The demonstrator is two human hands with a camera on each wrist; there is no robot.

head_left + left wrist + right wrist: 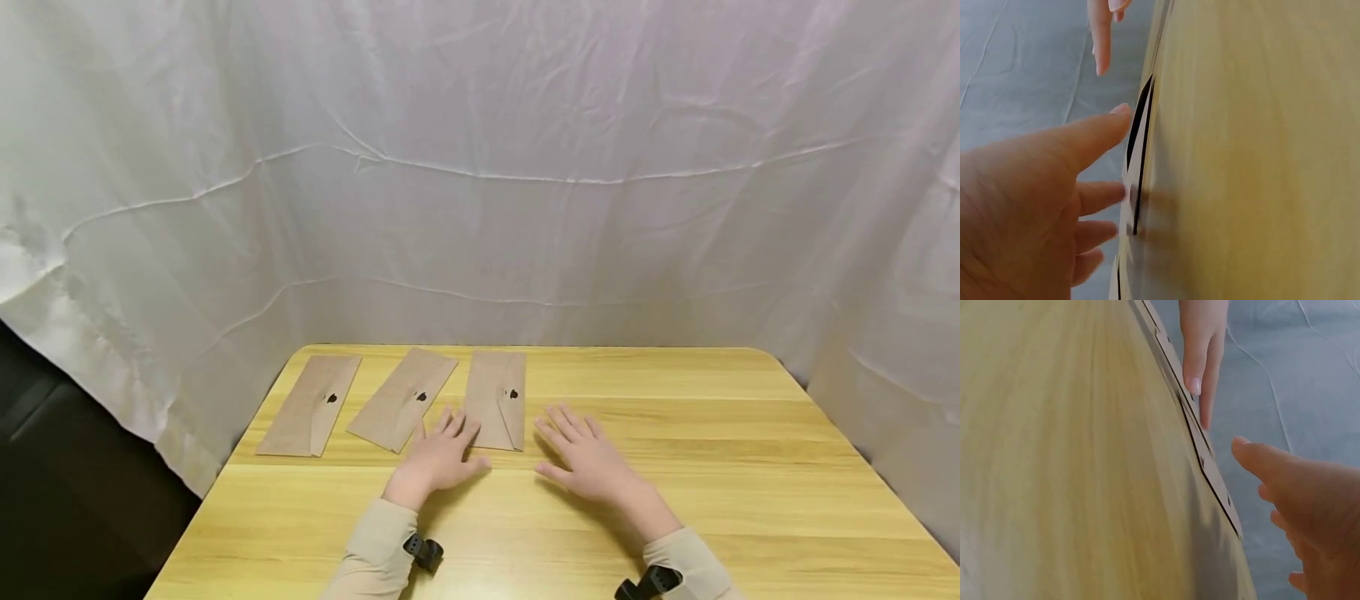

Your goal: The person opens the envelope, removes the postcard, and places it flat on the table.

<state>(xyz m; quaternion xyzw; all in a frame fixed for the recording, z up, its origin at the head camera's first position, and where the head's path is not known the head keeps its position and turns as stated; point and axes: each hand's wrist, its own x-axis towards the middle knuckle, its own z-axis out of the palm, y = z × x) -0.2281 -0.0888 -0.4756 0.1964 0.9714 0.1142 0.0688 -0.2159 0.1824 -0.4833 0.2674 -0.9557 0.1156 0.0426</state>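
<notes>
Pale fabric curtain (525, 233) surrounds the wood-grained surface (735, 433) I'm watching. Across its far left part, the long axes of the left envelope (303, 408) and middle envelope (401, 400) slant, far ends rightward, the middle more; the right envelope (487, 392) points nearly straight away. I read the left grip (441, 458) as wide, beside the right envelope's near corner, contact unclear; the right grip (591, 465), also wide, sits apart. My left wrist view shows a dark gap (1138, 128) along an envelope's edge, hidden from the head view.
</notes>
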